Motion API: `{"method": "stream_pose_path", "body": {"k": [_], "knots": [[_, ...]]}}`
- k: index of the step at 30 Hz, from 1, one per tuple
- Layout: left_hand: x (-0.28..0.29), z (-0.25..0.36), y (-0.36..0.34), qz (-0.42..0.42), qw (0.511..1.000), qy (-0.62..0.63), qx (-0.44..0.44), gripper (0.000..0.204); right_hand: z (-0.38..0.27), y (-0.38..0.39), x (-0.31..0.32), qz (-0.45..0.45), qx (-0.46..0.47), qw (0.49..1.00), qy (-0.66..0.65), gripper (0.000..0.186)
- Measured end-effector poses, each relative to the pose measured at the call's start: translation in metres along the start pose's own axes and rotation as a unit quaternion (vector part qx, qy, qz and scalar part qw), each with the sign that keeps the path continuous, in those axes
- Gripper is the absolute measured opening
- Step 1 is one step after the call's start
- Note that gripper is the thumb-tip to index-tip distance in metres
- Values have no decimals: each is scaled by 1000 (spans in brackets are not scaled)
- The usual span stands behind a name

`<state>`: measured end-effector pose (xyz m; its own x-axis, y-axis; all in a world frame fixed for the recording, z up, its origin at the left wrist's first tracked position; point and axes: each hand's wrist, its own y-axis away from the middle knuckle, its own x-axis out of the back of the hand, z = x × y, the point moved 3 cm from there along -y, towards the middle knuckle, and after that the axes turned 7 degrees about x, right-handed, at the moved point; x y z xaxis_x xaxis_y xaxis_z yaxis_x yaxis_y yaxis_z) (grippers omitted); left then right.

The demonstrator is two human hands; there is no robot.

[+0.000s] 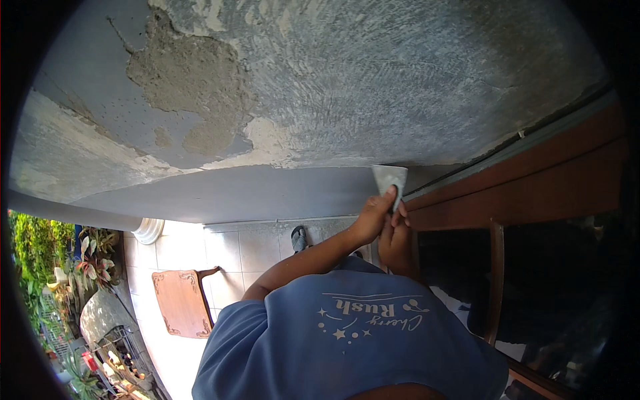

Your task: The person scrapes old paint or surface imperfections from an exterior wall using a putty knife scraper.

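Left grip: scraper pinched under thumb. Right grip curled beside scraper; hold cannot be told. Patchy plaster seen above scraper.

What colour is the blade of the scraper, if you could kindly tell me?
The scraper's blade is pale grey to off-white, best seen in the head view.

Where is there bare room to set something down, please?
Pale floor tiles lie bare between the rectangular brown wooden top and dark sandal. Crowded: far left, with green leafy plants; around the pale tapered scraper in the left hand, right hand alongside.
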<state>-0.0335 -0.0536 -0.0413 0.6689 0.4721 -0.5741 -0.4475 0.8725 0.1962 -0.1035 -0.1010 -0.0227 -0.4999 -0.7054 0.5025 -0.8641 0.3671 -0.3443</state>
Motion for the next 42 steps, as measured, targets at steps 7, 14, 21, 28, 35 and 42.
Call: {"method": "stream_pose_path", "body": {"k": [7, 14, 21, 28, 35, 42], "knots": [[24, 2, 16, 58, 981, 146, -112, 55, -14, -11, -19, -56, 42, 997, -23, 25], [32, 3, 20, 88, 990, 103, -45, 55, -23, -12, -31, -37, 72, 996, -31, 35], [27, 7, 18, -5, 999, 21, -47, 55, -10, 2, -25, -45, 18, 998, -28, 34], [44, 8, 27, 16, 974, 195, -115, 56, -29, -13, -39, -79, 39, 996, -32, 15], [36, 6, 22, -21, 992, 110, -64, 57, -22, -3, -33, -44, 64, 997, 29, 35], [44, 14, 21, -38, 989, 104, -97, 60, -17, -18, -18, -100, 66, 992, -30, 39]]}}
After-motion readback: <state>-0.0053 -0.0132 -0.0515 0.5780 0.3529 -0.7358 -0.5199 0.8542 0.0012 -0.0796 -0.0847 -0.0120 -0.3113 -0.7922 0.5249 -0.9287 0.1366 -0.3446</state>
